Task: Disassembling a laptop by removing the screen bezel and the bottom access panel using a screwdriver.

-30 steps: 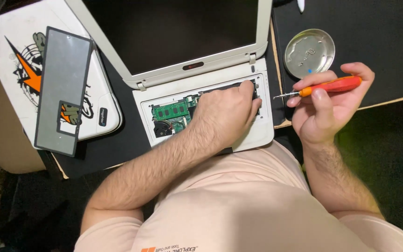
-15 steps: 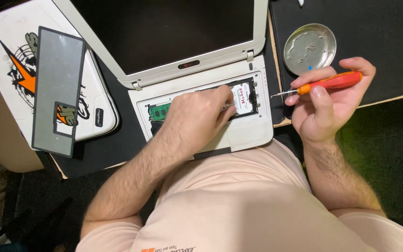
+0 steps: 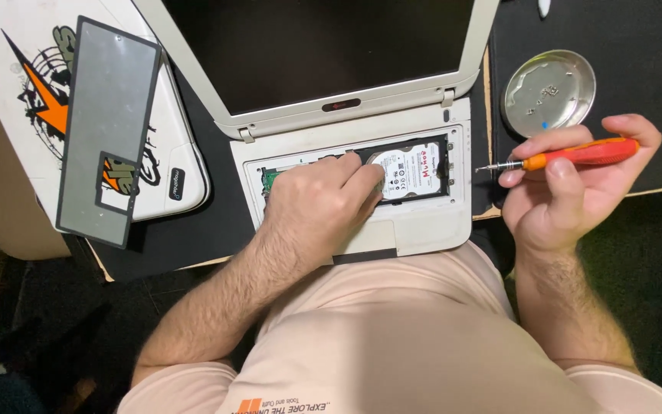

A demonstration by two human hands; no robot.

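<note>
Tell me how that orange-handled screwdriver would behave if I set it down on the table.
The screwdriver looks stiff, slim and light, pinched easily in the right hand. Its rounded handle would probably roll on the flat black mat. The thin metal tip seems the part likeliest to bend.

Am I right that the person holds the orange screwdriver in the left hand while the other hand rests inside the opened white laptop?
Not quite: the head view shows the orange screwdriver in the right hand. It is the left hand that rests inside the opened white laptop, its fingertips at the exposed drive.
</note>
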